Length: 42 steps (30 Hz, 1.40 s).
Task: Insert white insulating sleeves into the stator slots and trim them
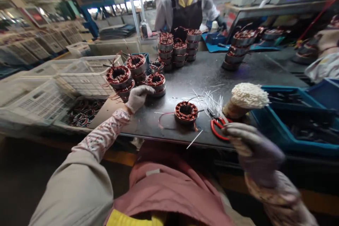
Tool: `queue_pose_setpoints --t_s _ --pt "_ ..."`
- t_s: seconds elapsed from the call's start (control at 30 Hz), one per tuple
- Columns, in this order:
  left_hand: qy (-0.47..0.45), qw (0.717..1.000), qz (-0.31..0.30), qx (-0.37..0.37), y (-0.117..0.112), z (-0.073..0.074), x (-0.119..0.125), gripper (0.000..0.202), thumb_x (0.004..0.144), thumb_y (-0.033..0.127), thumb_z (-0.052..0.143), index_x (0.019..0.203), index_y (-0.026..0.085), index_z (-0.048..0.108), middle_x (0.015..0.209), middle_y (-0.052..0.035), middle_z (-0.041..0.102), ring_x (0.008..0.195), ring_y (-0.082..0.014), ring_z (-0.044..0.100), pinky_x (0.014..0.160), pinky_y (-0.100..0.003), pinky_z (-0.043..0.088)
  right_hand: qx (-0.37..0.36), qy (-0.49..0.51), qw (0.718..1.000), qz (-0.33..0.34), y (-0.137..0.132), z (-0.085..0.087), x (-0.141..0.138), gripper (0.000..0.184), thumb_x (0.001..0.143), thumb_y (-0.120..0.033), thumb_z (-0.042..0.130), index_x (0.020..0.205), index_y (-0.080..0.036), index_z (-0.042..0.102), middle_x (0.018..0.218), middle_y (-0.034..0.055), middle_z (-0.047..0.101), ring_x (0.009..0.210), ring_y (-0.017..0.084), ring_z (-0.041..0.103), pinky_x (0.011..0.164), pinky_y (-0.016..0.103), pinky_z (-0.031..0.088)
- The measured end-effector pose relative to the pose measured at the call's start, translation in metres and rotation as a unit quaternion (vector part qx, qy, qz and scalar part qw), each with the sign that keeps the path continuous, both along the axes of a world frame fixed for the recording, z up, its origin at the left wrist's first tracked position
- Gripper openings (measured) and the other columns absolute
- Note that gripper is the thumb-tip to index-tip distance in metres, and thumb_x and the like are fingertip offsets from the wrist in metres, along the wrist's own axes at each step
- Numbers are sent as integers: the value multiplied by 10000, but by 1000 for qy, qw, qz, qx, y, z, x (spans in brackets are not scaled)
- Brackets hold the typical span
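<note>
My left hand (139,97), in a pale glove, reaches to a short stack of copper-wound motor stators (156,84). Its fingers are stretched out against the near side, and the thumb is hidden. My right hand (249,144), gloved and blurred, is beside red-handled scissors (219,129) on the table. Its fingers are bent together at the handle; what they pinch, if anything, I cannot make out. Between my hands a single stator (185,112) lies flat with loose lead wires. Thin white sleeves (212,100) are scattered behind it, and one white sleeve (194,139) lies near the front edge.
A bundle of white sleeves (249,96) stands upright at the right, beside blue bins (280,132) of dark parts. More stators (119,77) are stacked at the left, near white crates (84,77). Across the dark table (196,74) stands a co-worker (186,10) behind further stator stacks.
</note>
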<state>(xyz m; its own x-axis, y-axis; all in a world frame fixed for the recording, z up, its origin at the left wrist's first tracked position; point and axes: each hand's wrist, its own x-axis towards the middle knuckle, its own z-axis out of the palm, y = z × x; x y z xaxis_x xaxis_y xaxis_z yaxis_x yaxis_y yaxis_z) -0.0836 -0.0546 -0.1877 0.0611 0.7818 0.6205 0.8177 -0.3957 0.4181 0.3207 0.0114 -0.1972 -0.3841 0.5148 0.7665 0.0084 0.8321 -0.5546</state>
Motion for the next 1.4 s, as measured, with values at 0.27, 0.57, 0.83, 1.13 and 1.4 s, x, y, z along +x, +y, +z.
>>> queue_pose_setpoints --t_s 0.27,0.57,0.83,1.13,1.4 --pt "302 916 -146 -218 68 -12 97 346 767 320 736 1082 181 706 1143 -116 702 1197 -293 571 1078 -493 355 6 -8 988 154 -62 -52 -40 272 890 -108 572 1103 -260 644 1045 61 715 986 155 696 833 278 605" --pt "289 900 4 -327 66 -26 141 370 768 376 714 1089 192 707 1204 -98 667 1149 -289 591 1018 -430 437 -66 -15 992 110 -49 -73 -12 243 869 -124 606 1062 -251 683 1049 53 734 967 148 711 849 245 600" --pt "27 931 21 -364 65 -39 140 302 652 181 723 952 214 730 934 -13 744 868 -198 698 843 -308 565 -98 -11 990 96 -48 -77 -12 203 866 -137 617 1034 -231 681 1003 66 740 922 153 721 820 247 611" --pt "195 922 55 -331 60 -26 155 156 752 289 739 888 216 719 1000 -49 722 985 -255 659 947 -403 506 -114 -9 988 103 -46 -80 -15 188 875 -151 609 1020 -242 687 1016 53 740 927 144 716 825 249 611" --pt "239 922 7 -303 48 -24 147 564 782 217 715 1316 169 541 1317 -113 625 1260 -278 559 1220 -574 163 -113 -7 989 94 -47 -91 -25 177 875 -135 609 1016 -202 692 1002 67 736 936 147 711 844 267 609"
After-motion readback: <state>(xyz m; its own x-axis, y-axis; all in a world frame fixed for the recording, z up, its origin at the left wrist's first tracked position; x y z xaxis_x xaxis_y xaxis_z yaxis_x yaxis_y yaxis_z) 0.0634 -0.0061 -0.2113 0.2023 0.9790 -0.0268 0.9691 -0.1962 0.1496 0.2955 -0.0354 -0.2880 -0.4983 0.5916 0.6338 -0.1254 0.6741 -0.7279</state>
